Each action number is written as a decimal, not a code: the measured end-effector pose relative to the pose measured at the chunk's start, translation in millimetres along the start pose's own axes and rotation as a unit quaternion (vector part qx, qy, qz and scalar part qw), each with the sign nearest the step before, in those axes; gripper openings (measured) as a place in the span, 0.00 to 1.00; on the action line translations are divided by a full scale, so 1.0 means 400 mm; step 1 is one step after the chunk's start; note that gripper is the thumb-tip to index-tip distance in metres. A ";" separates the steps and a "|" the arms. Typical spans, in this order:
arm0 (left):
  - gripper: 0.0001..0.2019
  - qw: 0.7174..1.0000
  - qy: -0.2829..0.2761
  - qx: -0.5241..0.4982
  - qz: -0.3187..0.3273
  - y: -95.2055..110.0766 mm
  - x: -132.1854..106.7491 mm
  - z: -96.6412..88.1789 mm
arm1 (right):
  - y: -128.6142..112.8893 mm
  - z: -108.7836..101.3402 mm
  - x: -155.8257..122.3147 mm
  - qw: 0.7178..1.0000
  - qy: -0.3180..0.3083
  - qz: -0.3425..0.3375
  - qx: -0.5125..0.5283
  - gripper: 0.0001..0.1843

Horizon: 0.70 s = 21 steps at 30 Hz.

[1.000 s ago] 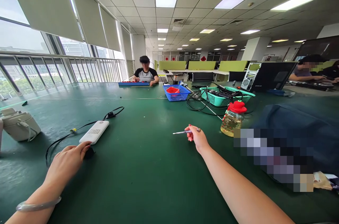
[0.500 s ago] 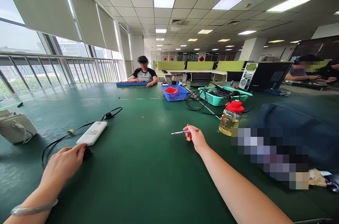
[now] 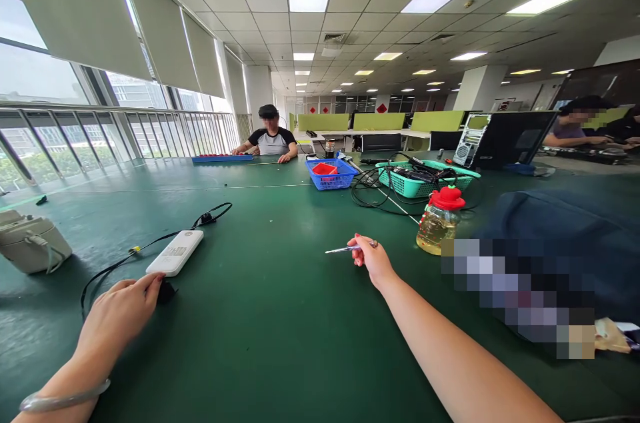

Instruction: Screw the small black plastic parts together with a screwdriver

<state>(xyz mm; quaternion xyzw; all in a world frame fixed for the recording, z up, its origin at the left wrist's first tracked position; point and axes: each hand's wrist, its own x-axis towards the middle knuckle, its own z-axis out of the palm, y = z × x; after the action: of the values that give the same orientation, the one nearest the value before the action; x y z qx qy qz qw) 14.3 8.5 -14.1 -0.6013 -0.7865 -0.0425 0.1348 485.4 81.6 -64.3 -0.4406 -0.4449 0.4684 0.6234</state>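
**Hands on green table (image 3: 280, 330)**

Left hand (image 3: 117, 316) lies loosely open, fingertips touching a small black object (image 3: 166, 291) just beside the white power bank (image 3: 175, 253). Mid-table, right hand (image 3: 373, 262) pinches a thin silver tool (image 3: 340, 250), near the bottle (image 3: 440, 222).

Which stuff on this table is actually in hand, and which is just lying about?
In hand: right hand pinching a thin metal tool; left hand touching a small black plug by the white power bank and black cable.
Lying about: red-capped bottle, blue basket, teal basket of cables, beige bag, dark blue fabric.
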 end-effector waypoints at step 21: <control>0.23 1.000 0.016 0.006 -0.001 -0.006 0.002 0.008 | 0.007 -0.001 0.005 1.000 -0.021 0.008 0.001 0.24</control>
<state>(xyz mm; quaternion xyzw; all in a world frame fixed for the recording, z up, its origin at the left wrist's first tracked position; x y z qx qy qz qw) 11.4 9.5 -16.8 -0.5991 -0.7849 -0.0472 0.1507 485.7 83.9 -66.8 -0.4336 -0.4542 0.4825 0.6106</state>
